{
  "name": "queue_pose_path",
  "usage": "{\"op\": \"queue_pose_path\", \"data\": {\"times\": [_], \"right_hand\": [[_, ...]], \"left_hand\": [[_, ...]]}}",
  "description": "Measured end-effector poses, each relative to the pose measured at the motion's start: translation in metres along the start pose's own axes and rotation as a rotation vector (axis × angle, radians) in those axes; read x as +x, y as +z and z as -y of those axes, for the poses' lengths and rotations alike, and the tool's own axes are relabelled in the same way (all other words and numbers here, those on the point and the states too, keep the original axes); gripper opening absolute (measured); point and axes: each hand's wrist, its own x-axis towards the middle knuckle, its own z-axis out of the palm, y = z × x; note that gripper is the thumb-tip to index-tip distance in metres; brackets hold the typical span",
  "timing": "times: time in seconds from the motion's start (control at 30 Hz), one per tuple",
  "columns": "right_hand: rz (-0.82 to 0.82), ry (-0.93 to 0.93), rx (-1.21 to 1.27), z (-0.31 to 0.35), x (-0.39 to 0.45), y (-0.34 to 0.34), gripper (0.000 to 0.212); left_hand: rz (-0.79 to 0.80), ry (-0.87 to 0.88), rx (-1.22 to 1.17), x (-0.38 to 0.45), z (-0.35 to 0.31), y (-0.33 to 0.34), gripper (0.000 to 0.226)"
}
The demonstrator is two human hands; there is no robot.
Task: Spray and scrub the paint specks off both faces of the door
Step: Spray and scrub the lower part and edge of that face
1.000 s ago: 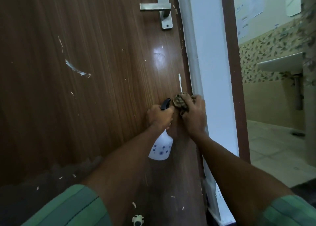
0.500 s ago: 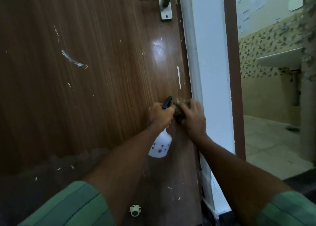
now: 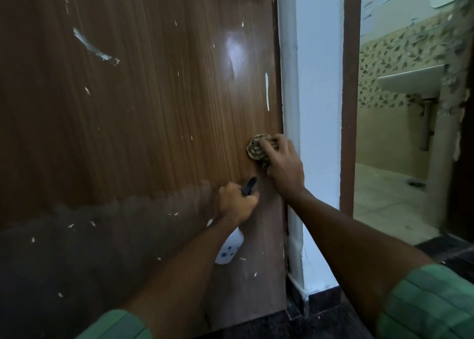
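The right hand (image 3: 283,166) presses a wadded scrubber (image 3: 257,148) against the door (image 3: 143,112) near its edge — soft and light, best bunched in the fingers. The left hand (image 3: 237,202) grips the spray bottle (image 3: 229,248) at its neck — probably light, maybe slippery.

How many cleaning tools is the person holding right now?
2. The spray bottle hangs from the left hand low on the door; the scrubber is pressed to the door's right edge by the right hand.
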Motion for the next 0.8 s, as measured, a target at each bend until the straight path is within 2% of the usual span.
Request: {"op": "queue_pose_path", "data": {"times": [0.13,0.3,0.33,0.37,0.47,0.53,0.63,0.73,0.8], "right_hand": [[0.069,-0.177,-0.089,-0.006,-0.046,0.017,0.054],[0.385,-0.549,-0.120,-0.009,-0.105,0.025,0.058],[0.395,-0.512,-0.095,-0.009,-0.100,0.023,0.057],[0.369,-0.400,-0.060,-0.006,-0.089,0.021,0.055],[0.154,0.106,0.040,0.008,-0.043,0.015,0.054],[0.093,0.243,0.034,0.012,-0.040,0.019,0.059],[0.250,0.105,-0.061,0.010,-0.084,0.025,0.069],[0.455,-0.174,-0.058,0.001,-0.113,0.016,0.057],[0.436,-0.135,-0.013,0.000,-0.094,0.012,0.057]], "left_hand": [[-0.009,0.061,0.015,-0.007,0.019,0.003,0.045],[0.017,0.098,-0.012,-0.014,0.033,0.002,0.042],[0.022,0.108,-0.015,-0.015,0.033,0.001,0.043],[0.019,0.113,-0.015,-0.015,0.032,-0.001,0.045],[0.007,0.133,-0.044,-0.011,0.031,-0.006,0.050],[-0.006,0.135,-0.060,-0.008,0.036,-0.008,0.049],[-0.011,0.119,-0.062,-0.006,0.045,-0.012,0.046],[-0.010,0.131,-0.082,-0.004,0.057,-0.015,0.044],[-0.012,0.143,-0.100,-0.002,0.060,-0.017,0.046]]}}
